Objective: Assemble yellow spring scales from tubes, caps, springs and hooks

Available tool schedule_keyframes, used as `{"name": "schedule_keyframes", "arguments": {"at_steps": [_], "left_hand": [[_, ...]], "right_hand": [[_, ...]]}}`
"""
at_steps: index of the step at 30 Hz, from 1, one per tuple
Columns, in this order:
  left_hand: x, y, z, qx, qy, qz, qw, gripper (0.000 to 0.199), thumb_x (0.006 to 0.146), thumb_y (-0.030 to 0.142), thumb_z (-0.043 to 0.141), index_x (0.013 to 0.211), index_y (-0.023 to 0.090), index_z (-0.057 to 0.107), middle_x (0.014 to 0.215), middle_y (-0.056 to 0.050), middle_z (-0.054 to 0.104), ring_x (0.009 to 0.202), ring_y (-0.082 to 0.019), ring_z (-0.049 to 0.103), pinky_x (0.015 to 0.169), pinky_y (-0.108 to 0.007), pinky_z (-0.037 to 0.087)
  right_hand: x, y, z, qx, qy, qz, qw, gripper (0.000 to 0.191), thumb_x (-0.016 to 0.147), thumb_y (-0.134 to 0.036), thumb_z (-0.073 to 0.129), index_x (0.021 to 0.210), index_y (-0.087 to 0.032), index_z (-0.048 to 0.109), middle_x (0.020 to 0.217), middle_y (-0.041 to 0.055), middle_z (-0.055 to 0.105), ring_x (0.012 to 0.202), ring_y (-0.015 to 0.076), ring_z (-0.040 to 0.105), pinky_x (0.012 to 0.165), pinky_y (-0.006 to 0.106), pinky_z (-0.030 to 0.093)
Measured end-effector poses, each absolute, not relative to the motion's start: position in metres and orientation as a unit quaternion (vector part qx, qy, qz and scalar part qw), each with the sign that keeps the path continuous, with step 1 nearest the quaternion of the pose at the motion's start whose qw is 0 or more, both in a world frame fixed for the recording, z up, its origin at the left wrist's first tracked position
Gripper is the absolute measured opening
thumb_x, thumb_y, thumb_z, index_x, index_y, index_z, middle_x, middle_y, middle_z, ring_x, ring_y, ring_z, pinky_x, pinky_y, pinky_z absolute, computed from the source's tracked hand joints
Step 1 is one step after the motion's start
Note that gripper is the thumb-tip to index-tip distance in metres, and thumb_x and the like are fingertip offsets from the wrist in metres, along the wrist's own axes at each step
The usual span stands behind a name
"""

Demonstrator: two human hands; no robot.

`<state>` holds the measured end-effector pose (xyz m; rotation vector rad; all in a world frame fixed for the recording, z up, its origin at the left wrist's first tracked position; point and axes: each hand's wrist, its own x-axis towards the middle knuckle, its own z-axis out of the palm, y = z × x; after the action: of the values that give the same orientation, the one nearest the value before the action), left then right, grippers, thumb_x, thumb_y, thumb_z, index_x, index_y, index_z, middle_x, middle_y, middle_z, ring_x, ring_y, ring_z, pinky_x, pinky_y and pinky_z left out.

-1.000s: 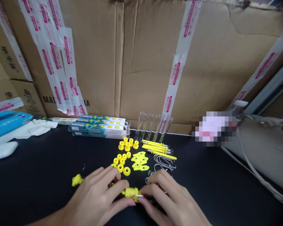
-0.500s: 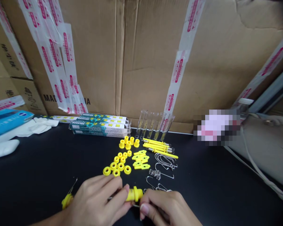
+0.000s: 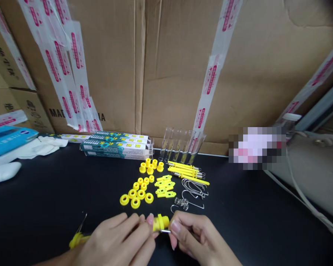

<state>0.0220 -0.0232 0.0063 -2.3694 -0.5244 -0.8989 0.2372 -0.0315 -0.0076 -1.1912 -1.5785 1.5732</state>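
Note:
My left hand (image 3: 119,240) is closed around a spring scale (image 3: 161,222), whose yellow collared end sticks out past the fingertips; the rest of it is hidden in my grip. Between thumb and fingers, my right hand (image 3: 199,236) pinches a thin metal hook (image 3: 165,231) just under that yellow end. Whether the hook touches the end I cannot tell. Beside my left wrist, a yellow piece with a thin wire (image 3: 77,238) is partly covered. Just beyond my hands are yellow rings (image 3: 135,203), clear small rings (image 3: 183,202) and bent metal hooks (image 3: 194,187).
Flat yellow tabs (image 3: 166,194), yellow rods with springs (image 3: 184,171) and yellow caps (image 3: 150,169) lie farther back. Clear tubes (image 3: 177,146) stand before the cardboard wall (image 3: 177,74). Printed boxes (image 3: 116,147) are stacked to their left. A cable (image 3: 302,195) runs along the right.
My right thumb and fingers have closed in on the hook beside the yellow end, with more of its straight metal showing. My left hand still grips the spring scale, slightly shifted.

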Motion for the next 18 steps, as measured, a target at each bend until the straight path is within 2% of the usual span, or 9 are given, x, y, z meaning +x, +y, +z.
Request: {"name": "schedule_keyframes", "arguments": {"at_steps": [5, 12, 16, 18], "left_hand": [[0.028, -0.026, 0.017, -0.876, -0.183, -0.331, 0.299, 0.052, 0.102, -0.005, 0.027, 0.08, 0.013, 0.071, 0.073, 0.002, 0.079, 0.061, -0.015, 0.075, 0.054, -0.027, 0.054], [0.027, -0.024, 0.016, -0.881, -0.176, -0.308, 0.314, 0.05, 0.1, -0.007, 0.028, 0.083, 0.011, 0.071, 0.074, 0.001, 0.079, 0.062, -0.016, 0.076, 0.053, -0.028, 0.055], [0.025, -0.019, 0.008, -0.896, -0.189, -0.317, 0.248, 0.043, 0.102, 0.0, 0.032, 0.086, 0.009, 0.07, 0.069, -0.002, 0.074, 0.055, -0.016, 0.07, 0.049, -0.03, 0.051], [0.024, -0.017, 0.004, -0.901, -0.201, -0.318, 0.217, 0.037, 0.102, 0.004, 0.037, 0.086, 0.009, 0.07, 0.064, -0.002, 0.068, 0.05, -0.016, 0.065, 0.046, -0.03, 0.049]], "right_hand": [[0.236, -0.031, -0.01, -0.452, -0.562, 0.612, 0.326, 0.06, 0.085, -0.077, 0.055, 0.067, -0.019, 0.054, 0.06, -0.0045, 0.037, 0.057, 0.0126, 0.029, 0.054, 0.028, 0.018], [0.235, -0.032, -0.012, -0.448, -0.555, 0.616, 0.335, 0.058, 0.086, -0.075, 0.056, 0.067, -0.02, 0.053, 0.062, -0.0047, 0.035, 0.059, 0.0134, 0.029, 0.055, 0.028, 0.019], [0.235, -0.031, -0.011, -0.459, -0.58, 0.595, 0.314, 0.059, 0.088, -0.076, 0.049, 0.069, -0.02, 0.053, 0.061, -0.0053, 0.035, 0.058, 0.0133, 0.029, 0.054, 0.028, 0.02], [0.236, -0.031, -0.009, -0.474, -0.631, 0.541, 0.291, 0.058, 0.093, -0.073, 0.043, 0.07, -0.02, 0.054, 0.061, -0.0048, 0.038, 0.057, 0.0134, 0.032, 0.055, 0.027, 0.023]]}}
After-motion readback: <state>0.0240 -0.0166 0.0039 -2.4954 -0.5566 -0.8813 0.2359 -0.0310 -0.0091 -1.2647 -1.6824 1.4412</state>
